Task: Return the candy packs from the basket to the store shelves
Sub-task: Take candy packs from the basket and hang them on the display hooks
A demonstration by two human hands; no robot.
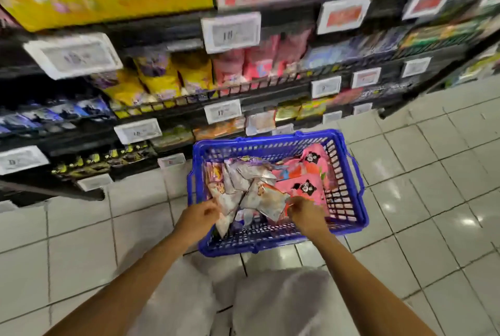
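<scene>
- The left hand [201, 214] curls its fingers onto a silvery candy pack [226, 204], apparently pinching it.
- The right hand [304, 214] grips the edge of another silvery pack [266, 200].
- Both packs lie among pink packs [305, 186] in the blue basket [351, 195] on the tiled floor [433, 200], beside black shelves [176, 24].

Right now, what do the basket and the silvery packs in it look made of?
Basket: looks like rigid blue moulded plastic, its walls an open lattice, slightly glossy. Silvery packs: probably thin metallised film, going by creases and pale reflections; motion blur leaves it uncertain.
</scene>
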